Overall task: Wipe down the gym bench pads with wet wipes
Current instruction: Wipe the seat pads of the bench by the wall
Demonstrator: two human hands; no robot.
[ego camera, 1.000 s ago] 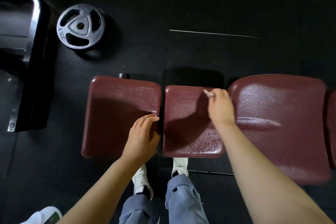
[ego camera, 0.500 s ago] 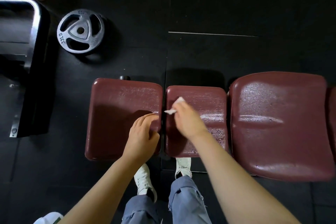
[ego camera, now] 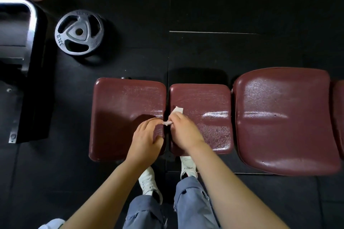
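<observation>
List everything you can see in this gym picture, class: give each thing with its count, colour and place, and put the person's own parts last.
bench pads: three whole, plus a sliver of a fourth at the right edge, maroon, in a row across the middle.
wet wipe: one, white, at the left edge of the middle pad.
weight plate: one, dark grey, marked 33LB, on the floor upper left.
metal frame: one, silver and black, far left.
floor: black mats.
shoes: two, white, below the pads.
trousers: blue-grey, bottom centre.
left hand: rests on the left pad.
right hand: holds the wipe on the middle pad.
</observation>
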